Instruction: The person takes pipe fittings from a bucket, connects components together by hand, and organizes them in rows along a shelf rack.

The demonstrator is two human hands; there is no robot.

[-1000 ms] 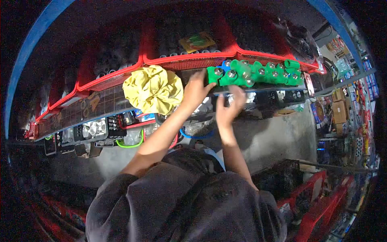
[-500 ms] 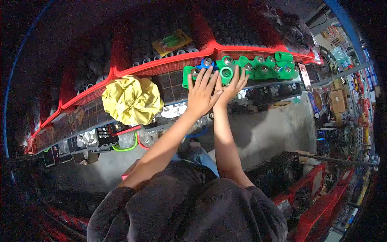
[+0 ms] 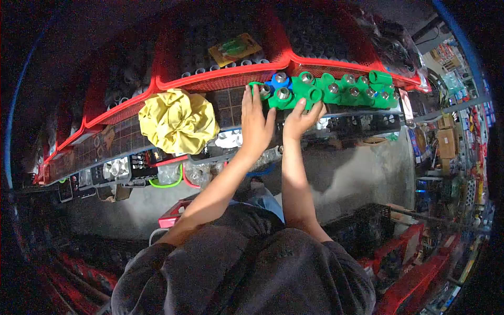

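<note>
Green fittings (image 3: 342,98) stand bunched along the shelf ledge (image 3: 227,105), before red baskets (image 3: 226,77). Left hand (image 3: 255,127): fingers extended against end piece (image 3: 264,90). Right hand (image 3: 300,124): fingers curled at front fitting (image 3: 314,95), grip unclear. Uneven pushing could tip one off the edge.

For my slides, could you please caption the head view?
Left hand and right hand at clustered green fittings, crumpled yellow cloth alongside.

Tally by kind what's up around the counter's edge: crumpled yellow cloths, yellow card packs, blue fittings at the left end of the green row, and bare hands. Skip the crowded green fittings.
Crumpled yellow cloth: 1
Yellow card pack: 1
Blue fitting: 1
Bare hands: 2 (left hand, right hand)
Total: 5
</note>
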